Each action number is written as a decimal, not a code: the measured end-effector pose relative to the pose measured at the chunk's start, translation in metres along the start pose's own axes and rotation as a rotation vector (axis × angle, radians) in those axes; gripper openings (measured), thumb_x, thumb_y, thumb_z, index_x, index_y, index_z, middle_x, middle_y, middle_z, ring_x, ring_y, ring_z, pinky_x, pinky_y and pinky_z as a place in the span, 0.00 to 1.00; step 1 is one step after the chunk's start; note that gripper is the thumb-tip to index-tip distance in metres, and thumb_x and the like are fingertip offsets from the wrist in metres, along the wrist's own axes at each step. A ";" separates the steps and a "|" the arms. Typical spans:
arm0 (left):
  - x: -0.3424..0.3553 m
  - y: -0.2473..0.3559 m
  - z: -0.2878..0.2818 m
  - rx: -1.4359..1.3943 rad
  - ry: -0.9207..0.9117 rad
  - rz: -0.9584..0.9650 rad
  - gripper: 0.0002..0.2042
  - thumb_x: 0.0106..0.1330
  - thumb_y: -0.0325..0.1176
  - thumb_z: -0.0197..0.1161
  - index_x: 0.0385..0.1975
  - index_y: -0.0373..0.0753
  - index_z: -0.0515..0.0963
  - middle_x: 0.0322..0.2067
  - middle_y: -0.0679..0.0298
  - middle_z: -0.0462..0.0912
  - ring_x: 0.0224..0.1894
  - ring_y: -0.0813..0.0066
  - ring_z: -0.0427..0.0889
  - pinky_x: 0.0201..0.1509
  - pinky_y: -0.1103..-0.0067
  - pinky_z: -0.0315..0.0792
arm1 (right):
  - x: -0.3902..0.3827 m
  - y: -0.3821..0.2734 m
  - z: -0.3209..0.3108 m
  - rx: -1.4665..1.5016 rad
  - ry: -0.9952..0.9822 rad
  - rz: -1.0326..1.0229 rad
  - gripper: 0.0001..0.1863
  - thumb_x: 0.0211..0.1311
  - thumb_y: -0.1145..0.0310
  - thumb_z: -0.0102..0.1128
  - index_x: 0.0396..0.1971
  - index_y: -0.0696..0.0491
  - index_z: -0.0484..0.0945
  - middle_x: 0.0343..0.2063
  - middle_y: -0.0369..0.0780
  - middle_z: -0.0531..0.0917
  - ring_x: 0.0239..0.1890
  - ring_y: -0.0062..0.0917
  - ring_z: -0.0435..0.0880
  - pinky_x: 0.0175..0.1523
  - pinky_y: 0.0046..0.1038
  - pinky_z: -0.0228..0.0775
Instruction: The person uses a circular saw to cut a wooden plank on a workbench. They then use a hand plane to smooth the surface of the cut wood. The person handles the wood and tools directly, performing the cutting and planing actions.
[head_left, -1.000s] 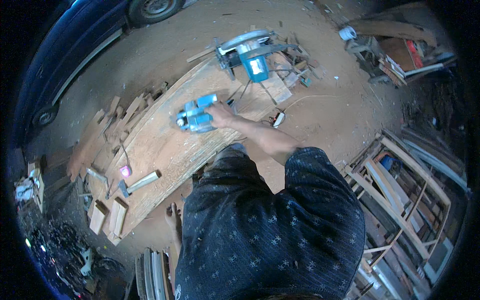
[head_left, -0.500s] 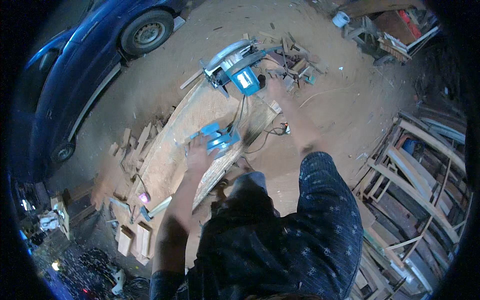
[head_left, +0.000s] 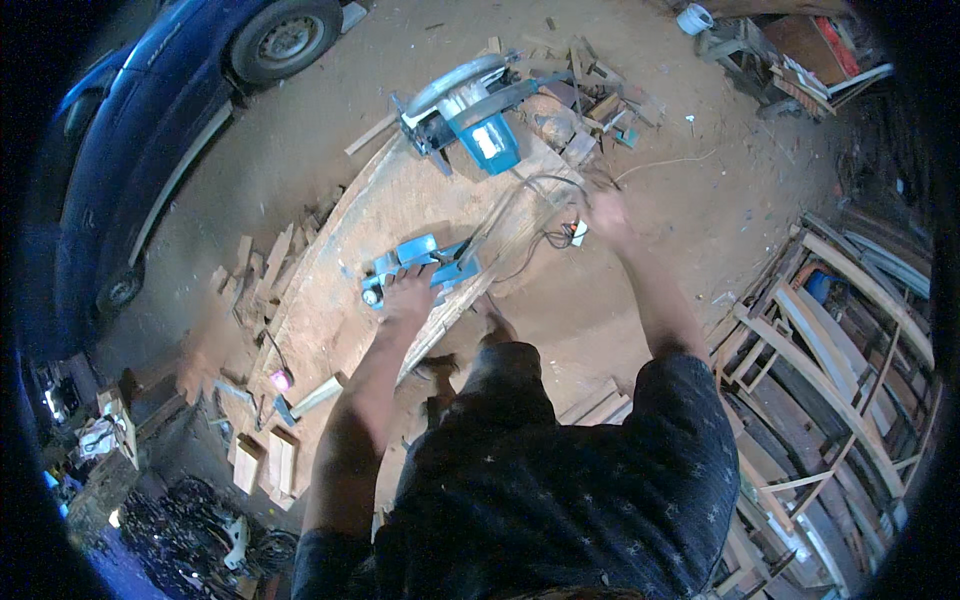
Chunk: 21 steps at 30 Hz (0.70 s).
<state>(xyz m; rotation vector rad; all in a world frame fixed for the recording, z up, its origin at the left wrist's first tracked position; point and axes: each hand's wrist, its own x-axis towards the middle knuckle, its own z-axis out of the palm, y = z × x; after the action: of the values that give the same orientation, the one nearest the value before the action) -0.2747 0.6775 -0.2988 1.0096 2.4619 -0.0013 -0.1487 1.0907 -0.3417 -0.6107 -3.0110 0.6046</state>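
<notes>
Head | electric planer [head_left: 458,273] is covered by spread-fingered left hand [head_left: 408,292] | right hand [head_left: 607,216] blurred, grip untellable | cord [head_left: 552,178] apparently being handled; slack control needed

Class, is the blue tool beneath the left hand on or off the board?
On: the blue tool rests atop the board, the left hand over it.

Workbench plank [head_left: 335,285]: matt wood, its edge rough-grained. Circular saw [head_left: 480,123]: motor housing [head_left: 489,147], smooth plastic to my eye; metal guard [head_left: 455,83]. Power planer [head_left: 416,248]: the same smooth plastic. Hammer [head_left: 318,397]: wooden handle, dull metal head [head_left: 284,408]. Car [head_left: 165,125]: glossy paint. Shirt [head_left: 560,490]: matt cloth.
</notes>
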 end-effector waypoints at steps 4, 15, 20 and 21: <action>-0.019 -0.002 0.003 -0.070 0.029 0.082 0.25 0.64 0.46 0.68 0.62 0.52 0.77 0.52 0.62 0.83 0.57 0.60 0.81 0.62 0.61 0.71 | -0.092 0.019 -0.050 -0.067 -0.515 0.067 0.16 0.65 0.59 0.63 0.45 0.54 0.84 0.31 0.49 0.86 0.38 0.46 0.87 0.47 0.46 0.78; -0.124 0.034 -0.062 -0.916 0.278 -0.046 0.12 0.70 0.41 0.62 0.42 0.41 0.85 0.37 0.53 0.88 0.46 0.51 0.86 0.57 0.60 0.76 | -0.073 -0.237 0.066 -0.016 -0.312 -0.603 0.37 0.53 0.61 0.76 0.63 0.57 0.75 0.58 0.55 0.78 0.61 0.51 0.75 0.65 0.47 0.68; -0.212 0.009 -0.008 -0.773 0.440 -0.391 0.18 0.70 0.48 0.62 0.48 0.40 0.82 0.44 0.50 0.86 0.46 0.48 0.85 0.52 0.61 0.79 | -0.001 -0.251 0.107 0.297 -0.565 -0.675 0.31 0.59 0.58 0.73 0.58 0.58 0.78 0.45 0.50 0.86 0.47 0.45 0.85 0.53 0.43 0.76; -0.233 0.004 0.015 -0.838 0.472 -0.469 0.20 0.69 0.50 0.63 0.49 0.40 0.82 0.45 0.49 0.86 0.47 0.48 0.85 0.53 0.60 0.78 | 0.008 -0.253 0.108 0.377 -0.739 -0.549 0.28 0.60 0.58 0.73 0.56 0.58 0.79 0.39 0.48 0.88 0.41 0.41 0.87 0.49 0.40 0.78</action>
<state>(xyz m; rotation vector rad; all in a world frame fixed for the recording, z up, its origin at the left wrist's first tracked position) -0.1226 0.5232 -0.2120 0.0616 2.6117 1.1153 -0.2597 0.8386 -0.3479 0.5704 -3.2525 1.5492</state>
